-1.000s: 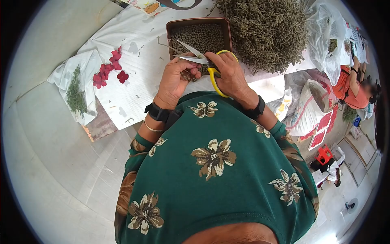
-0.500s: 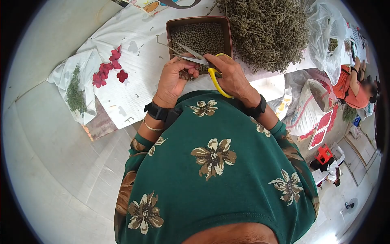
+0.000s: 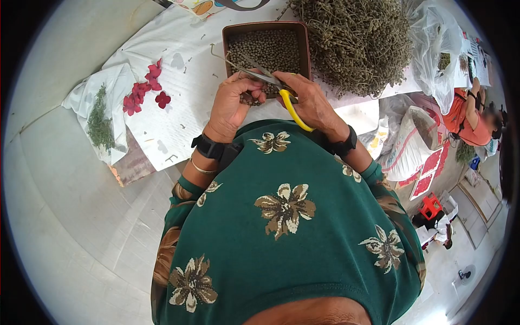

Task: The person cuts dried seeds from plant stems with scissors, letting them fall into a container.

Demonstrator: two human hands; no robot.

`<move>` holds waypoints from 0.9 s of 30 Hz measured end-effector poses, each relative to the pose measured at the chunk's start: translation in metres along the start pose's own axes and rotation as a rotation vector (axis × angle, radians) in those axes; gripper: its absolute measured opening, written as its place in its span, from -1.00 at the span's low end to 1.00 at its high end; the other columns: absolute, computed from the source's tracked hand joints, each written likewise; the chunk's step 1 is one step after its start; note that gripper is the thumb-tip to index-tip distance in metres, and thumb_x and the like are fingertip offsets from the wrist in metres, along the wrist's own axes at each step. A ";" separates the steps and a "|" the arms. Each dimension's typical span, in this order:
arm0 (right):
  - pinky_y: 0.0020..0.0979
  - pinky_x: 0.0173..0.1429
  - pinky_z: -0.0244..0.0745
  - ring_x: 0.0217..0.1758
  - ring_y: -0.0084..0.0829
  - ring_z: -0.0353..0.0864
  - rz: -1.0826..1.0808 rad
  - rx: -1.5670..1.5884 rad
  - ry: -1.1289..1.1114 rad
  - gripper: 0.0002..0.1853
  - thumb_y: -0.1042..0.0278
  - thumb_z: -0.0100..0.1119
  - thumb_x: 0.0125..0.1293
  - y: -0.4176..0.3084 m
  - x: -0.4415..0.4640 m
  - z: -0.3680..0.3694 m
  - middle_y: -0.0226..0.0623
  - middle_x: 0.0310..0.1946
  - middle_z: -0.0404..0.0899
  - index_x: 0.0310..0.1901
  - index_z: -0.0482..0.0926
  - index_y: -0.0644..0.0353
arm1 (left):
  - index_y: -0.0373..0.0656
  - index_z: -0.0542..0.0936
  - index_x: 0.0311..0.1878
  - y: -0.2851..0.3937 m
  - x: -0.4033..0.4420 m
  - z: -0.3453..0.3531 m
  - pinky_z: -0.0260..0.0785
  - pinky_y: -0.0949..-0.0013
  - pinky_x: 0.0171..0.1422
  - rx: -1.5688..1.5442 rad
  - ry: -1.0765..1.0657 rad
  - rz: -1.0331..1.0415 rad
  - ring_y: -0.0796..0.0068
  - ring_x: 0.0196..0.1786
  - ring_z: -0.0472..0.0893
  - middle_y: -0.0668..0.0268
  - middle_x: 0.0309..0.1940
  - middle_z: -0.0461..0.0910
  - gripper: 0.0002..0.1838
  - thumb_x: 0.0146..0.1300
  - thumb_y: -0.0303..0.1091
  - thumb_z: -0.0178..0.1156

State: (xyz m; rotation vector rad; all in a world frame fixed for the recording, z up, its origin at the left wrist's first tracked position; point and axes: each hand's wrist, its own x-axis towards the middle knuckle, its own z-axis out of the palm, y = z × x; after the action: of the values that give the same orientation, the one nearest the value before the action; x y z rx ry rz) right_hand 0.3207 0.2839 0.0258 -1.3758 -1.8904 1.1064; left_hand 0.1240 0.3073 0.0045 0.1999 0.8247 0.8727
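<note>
Your left hand has its grip closed, with thumb and fingers pinched together on a dried stem that juts out over the tin; small round pods show under the curled fingers. Your right hand has its grip clamped on the yellow handles of the scissors; their blades stand slightly apart in a narrow V, tips over the loose pods in the tin.

The stem looks light, dry and brittle, likely to snap if bent, so it is best pinched along its bare length; the pods look hard and likely to roll; the scissors look stiff and fairly light, best held by the loops.

The right fingers hide most of the far loop, and your hands cover part of the tin's near side; how many pods the left palm holds, and whether the blades touch the stem, you cannot tell; the heap of dried stalks is cut off above.
</note>
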 end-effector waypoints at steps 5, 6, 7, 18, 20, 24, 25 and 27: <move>-0.23 -0.03 0.49 -0.08 -0.03 0.55 0.060 0.020 -0.019 -0.51 0.46 0.27 0.15 -0.001 0.002 -0.008 -0.03 -0.14 0.55 0.16 0.44 0.23 | -0.42 0.54 -0.11 -0.008 0.003 0.002 0.50 0.33 -0.27 0.009 0.011 0.008 0.42 -0.44 0.53 0.17 -0.40 0.58 -0.75 0.10 -0.65 0.09; -0.21 -0.03 0.48 -0.08 -0.03 0.54 0.072 0.010 -0.022 -0.51 0.47 0.27 0.15 -0.002 0.002 -0.008 -0.03 -0.16 0.55 0.15 0.44 0.23 | -0.41 0.54 -0.10 -0.008 0.003 0.004 0.50 0.34 -0.28 -0.004 0.017 0.018 0.44 -0.44 0.52 0.18 -0.40 0.58 -0.74 0.11 -0.65 0.09; -0.21 -0.03 0.48 -0.08 -0.03 0.54 0.072 0.010 -0.020 -0.51 0.47 0.27 0.15 -0.002 0.002 -0.009 -0.03 -0.16 0.55 0.15 0.44 0.23 | -0.41 0.54 -0.10 -0.005 0.002 0.005 0.50 0.34 -0.28 -0.002 0.015 0.017 0.44 -0.44 0.52 0.18 -0.40 0.58 -0.74 0.11 -0.65 0.09; -0.16 -0.01 0.40 -0.17 -0.07 0.49 -0.119 -0.358 0.064 -0.45 0.60 0.24 -0.01 -0.005 -0.001 -0.014 -0.13 -0.32 0.51 0.11 0.45 0.16 | -0.42 0.40 0.18 0.011 -0.007 0.015 0.51 0.48 -0.32 0.389 0.124 0.364 0.52 -0.41 0.55 0.21 -0.30 0.58 -0.51 0.10 -0.68 0.06; -0.16 -0.02 0.40 -0.18 -0.07 0.49 -0.122 -0.378 0.065 -0.45 0.60 0.24 -0.01 -0.006 -0.001 -0.013 -0.14 -0.34 0.50 0.11 0.45 0.16 | -0.42 0.39 0.19 0.011 -0.008 0.015 0.51 0.48 -0.32 0.419 0.116 0.382 0.53 -0.40 0.56 0.20 -0.29 0.59 -0.50 0.10 -0.68 0.06; -0.15 -0.05 0.40 -0.20 -0.08 0.49 -0.126 -0.439 0.071 -0.46 0.59 0.24 -0.01 -0.008 0.000 -0.011 -0.17 -0.37 0.49 0.09 0.46 0.15 | -0.42 0.36 0.21 0.013 -0.011 0.016 0.52 0.50 -0.31 0.491 0.094 0.438 0.54 -0.37 0.57 0.19 -0.26 0.59 -0.47 0.09 -0.68 0.08; -0.15 -0.06 0.40 -0.20 -0.08 0.49 -0.125 -0.457 0.072 -0.46 0.59 0.24 -0.02 -0.008 0.000 -0.012 -0.17 -0.37 0.49 0.09 0.46 0.15 | -0.42 0.36 0.21 0.013 -0.012 0.017 0.52 0.51 -0.30 0.500 0.093 0.455 0.55 -0.37 0.57 0.18 -0.26 0.59 -0.46 0.09 -0.68 0.09; -0.14 -0.08 0.41 -0.20 -0.08 0.49 -0.124 -0.477 0.074 -0.46 0.58 0.24 -0.02 -0.008 0.000 -0.011 -0.16 -0.37 0.49 0.09 0.46 0.14 | -0.42 0.35 0.22 0.013 -0.012 0.017 0.52 0.51 -0.29 0.508 0.090 0.473 0.55 -0.36 0.58 0.18 -0.25 0.60 -0.46 0.09 -0.68 0.10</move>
State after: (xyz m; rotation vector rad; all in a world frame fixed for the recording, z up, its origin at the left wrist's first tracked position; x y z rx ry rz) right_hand 0.3260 0.2864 0.0381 -1.4921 -2.2403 0.5526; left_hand 0.1243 0.3098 0.0291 0.8318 1.0982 1.1030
